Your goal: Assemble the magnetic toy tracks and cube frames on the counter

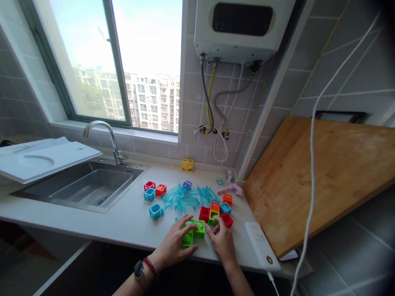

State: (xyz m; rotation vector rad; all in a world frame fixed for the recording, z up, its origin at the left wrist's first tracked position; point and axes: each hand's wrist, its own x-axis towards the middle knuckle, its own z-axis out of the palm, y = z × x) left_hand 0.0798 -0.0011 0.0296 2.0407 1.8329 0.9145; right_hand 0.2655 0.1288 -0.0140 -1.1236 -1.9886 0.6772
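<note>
My left hand (pixel 173 246) curls over a light green hollow cube (pixel 187 239), thumb on its near side and fingers across its top. Joined or pressed close to that cube is another green cube (pixel 200 229), just beyond my fingertips. My right hand (pixel 224 242) pinches a third green cube (pixel 212 218) between thumb and fingers; its near side is partly covered. Around it sit a red cube (pixel 204 213), an orange cube (pixel 215 206) and a darker red cube (pixel 227 220). Behind these, clear blue track pieces (pixel 188 200) lie spread over the counter.
Blue cubes (pixel 156 211) and red ones (pixel 161 189) stand at left, near the sink (pixel 106 207). A yellow block (pixel 187 165) is by the wall. Right: a white power bank (pixel 262 246) with a cable and a leaning wooden board (pixel 308 176). The counter's front edge is close.
</note>
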